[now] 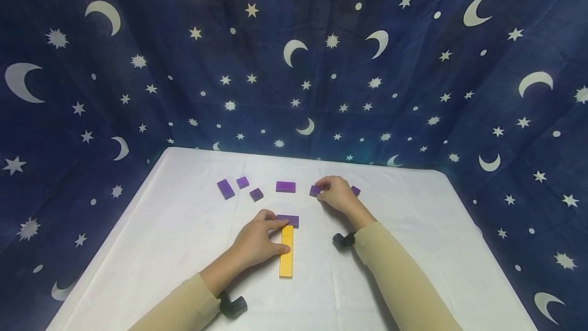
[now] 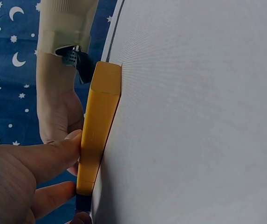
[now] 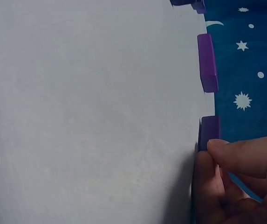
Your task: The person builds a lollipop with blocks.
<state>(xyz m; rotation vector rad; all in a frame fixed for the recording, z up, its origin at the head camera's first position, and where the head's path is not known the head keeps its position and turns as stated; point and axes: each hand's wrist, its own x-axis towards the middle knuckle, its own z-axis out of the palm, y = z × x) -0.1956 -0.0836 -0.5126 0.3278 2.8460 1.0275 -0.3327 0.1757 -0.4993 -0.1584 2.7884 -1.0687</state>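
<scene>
In the head view my left hand [image 1: 259, 239] rests at a column of yellow blocks [image 1: 286, 267] and a purple rectangular block [image 1: 294, 221] that lies crosswise at its far end. The left thumb touches the yellow side, and the forefinger reaches onto the purple block. Seams cross the yellow column [image 2: 98, 126] in the left wrist view. Farther back, my right hand [image 1: 337, 195] pinches a small purple block [image 1: 314, 191] between thumb and fingers. That block [image 3: 210, 130] appears close over the white cloth in the right wrist view, its near end covered by the fingertips.
Left of the right hand lies a purple rectangular block [image 1: 286, 187]. Two small purple blocks, one nearer [image 1: 256, 195] and one farther [image 1: 242, 182], lie beside a longer purple block [image 1: 225, 189]. Another purple block [image 1: 356, 191] is partly behind the right hand. A starry curtain [image 1: 321, 116] hangs behind the table.
</scene>
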